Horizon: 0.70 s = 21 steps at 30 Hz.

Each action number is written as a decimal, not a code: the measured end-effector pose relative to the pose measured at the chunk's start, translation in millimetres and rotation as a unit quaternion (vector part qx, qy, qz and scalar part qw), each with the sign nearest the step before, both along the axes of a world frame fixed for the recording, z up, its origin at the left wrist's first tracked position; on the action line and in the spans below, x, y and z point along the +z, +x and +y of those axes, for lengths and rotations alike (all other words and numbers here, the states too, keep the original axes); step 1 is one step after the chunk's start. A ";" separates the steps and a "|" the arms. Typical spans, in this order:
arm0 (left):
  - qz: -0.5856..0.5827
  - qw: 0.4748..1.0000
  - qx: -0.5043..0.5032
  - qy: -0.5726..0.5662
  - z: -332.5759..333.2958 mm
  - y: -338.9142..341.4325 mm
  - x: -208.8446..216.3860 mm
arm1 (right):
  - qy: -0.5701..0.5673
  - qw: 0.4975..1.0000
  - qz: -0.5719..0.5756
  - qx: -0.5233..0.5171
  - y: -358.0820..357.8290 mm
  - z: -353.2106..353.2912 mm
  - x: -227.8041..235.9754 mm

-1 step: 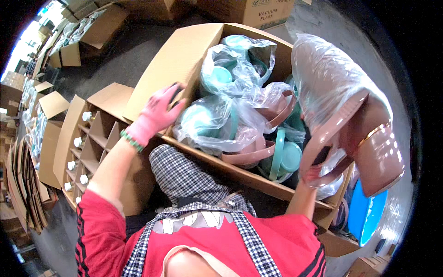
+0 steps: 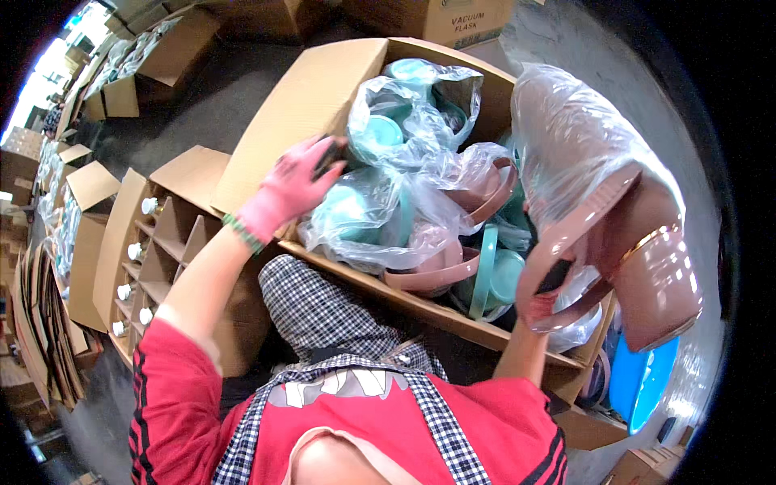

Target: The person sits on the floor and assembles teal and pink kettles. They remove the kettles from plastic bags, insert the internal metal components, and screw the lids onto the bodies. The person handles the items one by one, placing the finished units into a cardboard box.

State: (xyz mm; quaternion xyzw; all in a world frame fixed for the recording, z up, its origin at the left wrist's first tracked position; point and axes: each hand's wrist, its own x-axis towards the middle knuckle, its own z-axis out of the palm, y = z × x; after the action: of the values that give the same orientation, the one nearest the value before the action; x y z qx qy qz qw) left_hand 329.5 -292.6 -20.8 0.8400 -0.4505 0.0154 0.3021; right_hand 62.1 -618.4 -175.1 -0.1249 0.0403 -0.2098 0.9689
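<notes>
My right hand (image 2: 547,301), gloved, is closed on the handle of a glossy brownish-pink jug (image 2: 656,279), held tilted over the right side of a large cardboard box (image 2: 461,322). A clear plastic bag (image 2: 578,133) covers the jug's other end and hides part of it. My left hand (image 2: 293,187), in a pink glove with dark palm and fingertips, hovers with fingers apart at the box's left side, nearest a bagged teal jug (image 2: 343,212). Packed in the box are several more handled jugs, among them another teal jug (image 2: 382,132) and a pink jug (image 2: 440,252), most in clear bags.
To my left stands a divided carton (image 2: 166,230) with several white-topped items along one side. A blue tub (image 2: 643,384) sits beyond the box on the right. Flattened cardboard (image 2: 48,319) is stacked far left, and a closed carton (image 2: 465,23) stands behind the box.
My left hand has moved slightly right, toward the bagged jugs. The jug in my right hand has shifted a little left and down.
</notes>
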 end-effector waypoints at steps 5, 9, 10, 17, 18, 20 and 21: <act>-0.173 0.980 -0.075 0.071 -139.5 36.2 -50.3 | 0.057 0.985 0.137 -0.085 -37.2 1.4 -60.9; -0.123 0.956 -0.047 0.263 -213.4 57.9 -86.2 | 0.080 0.972 0.197 -0.103 -59.0 2.5 -84.5; -0.104 0.953 -0.047 0.279 -225.1 58.0 -97.7 | 0.083 0.969 0.209 -0.106 -64.4 5.4 -89.5; -0.001 0.890 -0.107 0.442 -247.6 49.1 -100.8 | 0.091 0.956 0.256 -0.109 -77.0 16.4 -102.0; -0.014 0.880 -0.116 0.460 -249.4 49.9 -98.7 | 0.091 0.955 0.261 -0.108 -77.4 18.2 -103.1; -0.038 0.859 -0.134 0.493 -255.3 49.9 -91.8 | 0.090 0.954 0.264 -0.106 -78.5 17.7 -103.7; -0.058 0.843 -0.150 0.514 -258.7 48.6 -96.6 | 0.090 0.954 0.266 -0.104 -78.7 19.0 -104.6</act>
State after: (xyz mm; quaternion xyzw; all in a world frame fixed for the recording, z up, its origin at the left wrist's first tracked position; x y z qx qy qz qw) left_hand 378.1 -551.3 -117.4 0.7944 -0.5314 -0.2152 -0.2005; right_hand -16.6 -599.5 -279.7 -0.0841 0.3283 -0.2645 0.9029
